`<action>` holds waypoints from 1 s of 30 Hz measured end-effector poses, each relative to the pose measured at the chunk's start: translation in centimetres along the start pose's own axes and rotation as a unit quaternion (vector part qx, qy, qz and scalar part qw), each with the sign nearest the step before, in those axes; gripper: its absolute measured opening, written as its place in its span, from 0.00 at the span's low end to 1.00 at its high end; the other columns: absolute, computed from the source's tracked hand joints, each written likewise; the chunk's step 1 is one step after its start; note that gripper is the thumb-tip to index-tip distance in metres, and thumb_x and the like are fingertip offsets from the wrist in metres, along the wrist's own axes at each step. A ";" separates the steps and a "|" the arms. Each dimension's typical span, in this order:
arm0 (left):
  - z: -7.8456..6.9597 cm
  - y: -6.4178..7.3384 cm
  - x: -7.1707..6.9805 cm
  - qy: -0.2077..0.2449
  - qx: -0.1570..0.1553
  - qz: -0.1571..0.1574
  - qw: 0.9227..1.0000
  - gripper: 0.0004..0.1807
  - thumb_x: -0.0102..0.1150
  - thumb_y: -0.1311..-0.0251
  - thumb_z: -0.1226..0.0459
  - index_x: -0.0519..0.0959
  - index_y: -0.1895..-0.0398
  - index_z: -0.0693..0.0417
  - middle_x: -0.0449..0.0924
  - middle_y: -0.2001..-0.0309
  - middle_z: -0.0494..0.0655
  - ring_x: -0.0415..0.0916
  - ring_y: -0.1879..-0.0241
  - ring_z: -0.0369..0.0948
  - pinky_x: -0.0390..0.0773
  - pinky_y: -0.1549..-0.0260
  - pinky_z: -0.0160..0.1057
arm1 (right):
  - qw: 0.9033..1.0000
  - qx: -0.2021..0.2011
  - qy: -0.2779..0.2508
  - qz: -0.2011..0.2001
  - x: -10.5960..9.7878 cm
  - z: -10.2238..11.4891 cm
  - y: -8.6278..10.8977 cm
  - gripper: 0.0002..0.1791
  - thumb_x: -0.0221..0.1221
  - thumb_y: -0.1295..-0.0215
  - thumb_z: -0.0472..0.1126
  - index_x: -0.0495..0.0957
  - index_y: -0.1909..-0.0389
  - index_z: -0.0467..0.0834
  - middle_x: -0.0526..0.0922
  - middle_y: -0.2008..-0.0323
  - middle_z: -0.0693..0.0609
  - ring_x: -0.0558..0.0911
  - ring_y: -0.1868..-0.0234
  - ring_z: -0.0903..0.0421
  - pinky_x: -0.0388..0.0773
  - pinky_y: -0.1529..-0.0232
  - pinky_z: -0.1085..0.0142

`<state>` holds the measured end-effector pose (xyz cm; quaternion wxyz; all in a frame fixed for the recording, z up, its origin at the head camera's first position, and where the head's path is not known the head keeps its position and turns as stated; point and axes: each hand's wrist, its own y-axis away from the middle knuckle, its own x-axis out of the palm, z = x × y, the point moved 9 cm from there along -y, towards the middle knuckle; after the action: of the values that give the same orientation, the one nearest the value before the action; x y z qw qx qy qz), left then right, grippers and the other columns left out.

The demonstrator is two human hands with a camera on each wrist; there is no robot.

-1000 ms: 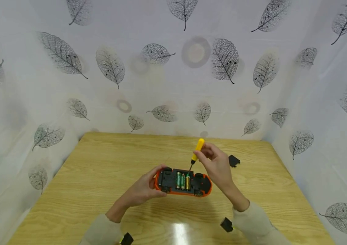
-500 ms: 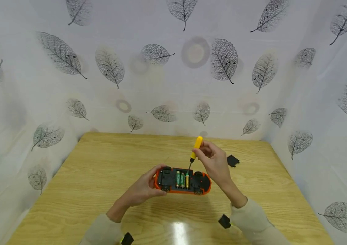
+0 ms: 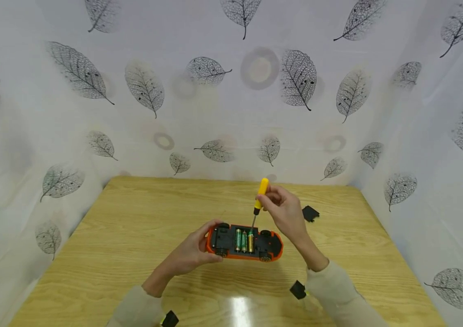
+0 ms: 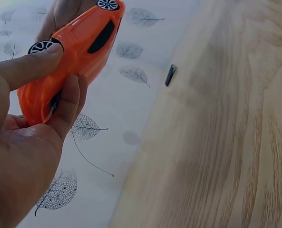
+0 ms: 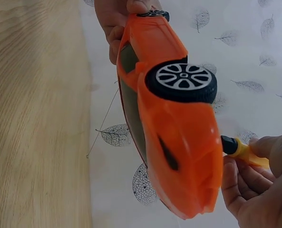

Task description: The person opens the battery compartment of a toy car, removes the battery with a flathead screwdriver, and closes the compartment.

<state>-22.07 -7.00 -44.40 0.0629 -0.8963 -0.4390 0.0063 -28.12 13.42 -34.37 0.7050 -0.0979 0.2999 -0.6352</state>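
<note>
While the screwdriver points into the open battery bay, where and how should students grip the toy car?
Probably grip the toy car by its left end in the head view, coming from the left, thumb and fingers on opposite sides: its body is narrow, and that end is clear of the screwdriver and exposed batteries.

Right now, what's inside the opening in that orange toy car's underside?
Inside the toy car lie three batteries, side by side; the tip of the screwdriver is by one battery's end. Whatever lies beneath the batteries is covered, so I can't see it.
</note>
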 end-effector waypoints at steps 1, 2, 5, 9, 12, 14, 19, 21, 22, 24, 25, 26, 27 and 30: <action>0.0 0.0 0.0 -0.001 0.001 0.000 1.000 0.48 0.66 0.39 0.79 0.50 0.20 0.64 0.57 0.28 0.71 0.73 0.37 0.54 0.84 0.49 0.42 | 1.000 0.010 -0.001 0.005 0.0 -0.2 -0.1 0.11 0.65 0.29 0.34 0.83 0.50 0.32 0.89 0.64 0.43 0.86 0.68 0.48 0.84 0.66 0.68; 0.0 0.0 0.0 -0.002 0.002 0.000 1.000 0.48 0.66 0.39 0.79 0.50 0.20 0.64 0.57 0.28 0.71 0.73 0.37 0.54 0.84 0.49 0.42 | 1.000 0.020 -0.004 0.009 0.0 -0.5 -0.3 0.12 0.65 0.28 0.35 0.83 0.50 0.32 0.89 0.64 0.42 0.86 0.68 0.47 0.84 0.66 0.67; -0.1 0.0 0.0 -0.004 0.005 0.000 1.000 0.48 0.66 0.39 0.79 0.50 0.20 0.64 0.56 0.28 0.72 0.73 0.37 0.55 0.84 0.49 0.43 | 0.999 0.045 -0.016 0.019 0.1 -1.2 -0.7 0.13 0.64 0.27 0.37 0.82 0.49 0.32 0.89 0.63 0.41 0.84 0.68 0.43 0.82 0.67 0.69; -0.2 0.0 0.1 -0.003 0.006 -0.003 1.000 0.48 0.66 0.39 0.79 0.50 0.20 0.64 0.56 0.27 0.72 0.72 0.36 0.55 0.84 0.48 0.43 | 0.997 0.067 -0.032 0.026 0.2 -1.7 -1.0 0.15 0.64 0.27 0.38 0.81 0.48 0.30 0.88 0.61 0.37 0.84 0.68 0.44 0.82 0.68 0.68; -0.2 0.0 0.0 -0.002 0.006 -0.005 1.000 0.48 0.66 0.40 0.80 0.50 0.20 0.64 0.56 0.27 0.72 0.72 0.35 0.55 0.83 0.48 0.43 | 0.996 0.081 -0.037 0.027 0.3 -2.1 -1.1 0.17 0.64 0.27 0.38 0.80 0.47 0.29 0.88 0.61 0.36 0.84 0.69 0.47 0.83 0.68 0.68; -0.2 0.1 0.0 -0.002 0.008 -0.005 1.000 0.48 0.66 0.40 0.80 0.50 0.21 0.64 0.55 0.27 0.72 0.72 0.35 0.55 0.83 0.47 0.43 | 0.995 0.094 -0.035 0.028 0.4 -2.5 -1.2 0.17 0.64 0.27 0.39 0.80 0.46 0.30 0.88 0.61 0.38 0.84 0.70 0.50 0.83 0.68 0.68; -0.5 0.2 0.2 -0.003 0.014 0.001 1.000 0.47 0.66 0.40 0.80 0.50 0.21 0.65 0.55 0.27 0.73 0.73 0.36 0.54 0.83 0.47 0.44 | 0.990 0.128 -0.041 0.038 0.8 -3.5 -1.4 0.16 0.64 0.27 0.38 0.81 0.46 0.30 0.88 0.61 0.38 0.84 0.69 0.44 0.83 0.68 0.68; -0.4 0.3 0.2 0.001 0.010 0.002 1.000 0.47 0.66 0.40 0.80 0.50 0.21 0.66 0.54 0.27 0.73 0.73 0.37 0.53 0.83 0.47 0.44 | 0.989 0.135 -0.047 0.043 1.0 -3.7 -1.4 0.16 0.63 0.26 0.37 0.80 0.47 0.29 0.88 0.61 0.37 0.83 0.68 0.41 0.83 0.68 0.67; -0.3 0.3 0.3 0.001 0.008 0.004 1.000 0.47 0.66 0.40 0.80 0.50 0.21 0.66 0.54 0.27 0.73 0.73 0.37 0.53 0.83 0.47 0.44 | 0.988 0.137 -0.050 0.045 1.1 -3.8 -1.3 0.16 0.63 0.26 0.36 0.80 0.47 0.28 0.88 0.61 0.36 0.83 0.68 0.40 0.83 0.68 0.67; -0.2 0.3 0.3 0.004 0.003 0.004 1.000 0.47 0.65 0.39 0.80 0.50 0.21 0.65 0.55 0.27 0.73 0.73 0.37 0.52 0.83 0.47 0.44 | 0.987 0.141 -0.058 0.044 1.1 -3.8 -1.3 0.15 0.63 0.26 0.36 0.80 0.46 0.29 0.88 0.60 0.35 0.83 0.69 0.42 0.83 0.68 0.67; -0.1 0.3 0.3 0.003 0.001 0.004 1.000 0.47 0.65 0.39 0.80 0.50 0.21 0.65 0.55 0.27 0.73 0.73 0.37 0.52 0.83 0.47 0.43 | 0.987 0.143 -0.061 0.042 1.1 -3.8 -1.3 0.16 0.63 0.27 0.36 0.80 0.46 0.29 0.88 0.60 0.34 0.83 0.69 0.44 0.83 0.68 0.67; -0.1 0.3 0.2 0.002 -0.002 0.002 1.000 0.47 0.66 0.39 0.80 0.50 0.21 0.65 0.55 0.27 0.73 0.73 0.37 0.53 0.83 0.47 0.43 | 0.987 0.144 -0.065 0.041 1.1 -3.8 -1.3 0.16 0.63 0.27 0.37 0.80 0.46 0.29 0.87 0.60 0.34 0.83 0.69 0.45 0.83 0.68 0.67; -0.1 0.3 0.2 0.001 -0.003 0.001 1.000 0.47 0.66 0.39 0.80 0.50 0.21 0.65 0.56 0.28 0.73 0.73 0.37 0.53 0.83 0.47 0.43 | 0.986 0.146 -0.069 0.039 1.1 -3.8 -1.2 0.16 0.63 0.26 0.37 0.80 0.46 0.29 0.87 0.59 0.33 0.83 0.69 0.47 0.83 0.68 0.67; 0.0 0.3 0.0 -0.002 -0.008 -0.002 1.000 0.47 0.66 0.39 0.79 0.50 0.20 0.64 0.56 0.27 0.72 0.73 0.37 0.54 0.83 0.47 0.42 | 0.984 0.153 -0.085 0.024 0.9 -3.9 -1.2 0.17 0.63 0.26 0.39 0.80 0.46 0.29 0.86 0.58 0.32 0.83 0.69 0.50 0.84 0.68 0.67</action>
<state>-21.83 -7.14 -44.40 0.0549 -0.8960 -0.4406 0.0044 -31.21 13.34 -37.13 0.7494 -0.0353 0.1407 -0.6460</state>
